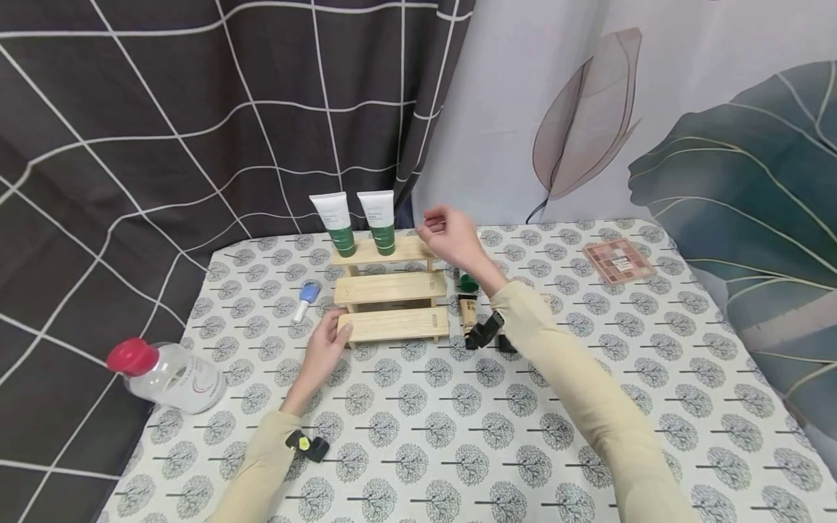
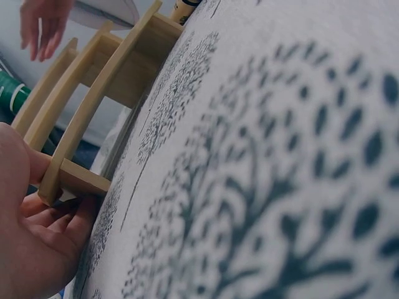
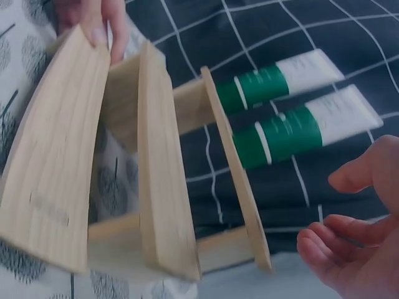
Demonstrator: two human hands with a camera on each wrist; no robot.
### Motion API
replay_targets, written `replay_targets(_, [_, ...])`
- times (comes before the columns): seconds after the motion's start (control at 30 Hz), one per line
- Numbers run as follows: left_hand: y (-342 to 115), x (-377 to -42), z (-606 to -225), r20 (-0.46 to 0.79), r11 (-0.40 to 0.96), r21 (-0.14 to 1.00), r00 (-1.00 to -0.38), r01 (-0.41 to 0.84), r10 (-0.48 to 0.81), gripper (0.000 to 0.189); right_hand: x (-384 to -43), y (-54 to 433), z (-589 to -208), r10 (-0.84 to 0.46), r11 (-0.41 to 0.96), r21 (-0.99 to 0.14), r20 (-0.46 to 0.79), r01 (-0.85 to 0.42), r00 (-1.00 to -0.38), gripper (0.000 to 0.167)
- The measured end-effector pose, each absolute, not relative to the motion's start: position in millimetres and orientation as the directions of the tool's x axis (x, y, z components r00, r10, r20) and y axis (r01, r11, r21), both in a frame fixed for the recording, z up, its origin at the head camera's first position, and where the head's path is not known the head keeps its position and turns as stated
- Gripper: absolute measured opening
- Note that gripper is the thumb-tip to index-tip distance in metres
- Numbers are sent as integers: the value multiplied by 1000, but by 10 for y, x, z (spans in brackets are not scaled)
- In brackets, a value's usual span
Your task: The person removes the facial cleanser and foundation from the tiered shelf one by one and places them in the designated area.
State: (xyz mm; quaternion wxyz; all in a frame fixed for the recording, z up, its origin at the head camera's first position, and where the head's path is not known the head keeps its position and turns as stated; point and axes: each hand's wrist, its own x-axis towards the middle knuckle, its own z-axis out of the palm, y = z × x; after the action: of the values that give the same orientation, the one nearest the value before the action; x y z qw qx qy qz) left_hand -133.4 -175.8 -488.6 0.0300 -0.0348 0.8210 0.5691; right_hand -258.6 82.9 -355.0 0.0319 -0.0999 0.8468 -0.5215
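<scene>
Left fingers [image 2: 80,228] gripping, right fingers [image 3: 352,230] loosely bent

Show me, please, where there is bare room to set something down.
Bare: the wooden rack's middle step; its top step, right of the squeeze tubes; tablecloth in front. Crowded: right of the rack, around the beige tube.

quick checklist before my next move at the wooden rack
Left hand gripping the three-tiered pale wooden rack: ok, at its lowest tier's left end.
Two green-and-white squeeze tubes standing on the top tier: ok.
Right hand free: ok, holding nothing.
Dark green item in full view: not ok, partly hidden.
Black right-wrist strap clear of the beige black-capped tube: cannot tell, they overlap in view.
</scene>
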Motion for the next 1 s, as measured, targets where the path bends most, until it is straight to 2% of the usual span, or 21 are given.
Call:
replay_targets(0.47, [-1781, -1352, -4937, -92, 343, 935, -996, -93, -20, 41, -2564, 439, -3632, -292, 373, -900, 115, -223, -950, 45])
replay_targets(0.73, [-1784, -1356, -4939, -91, 337, 937, -996, -90, -14, 41, -2568, 310, -3738, -270, 390, -885, 153, -253, -951, 45])
replay_targets(1.0, [-1773, -1347, -4935, -87, 326, 941, -996, -86, -11, 41, -2569, 284, -3833, -246, 342, -902, 183, -262, -952, 38])
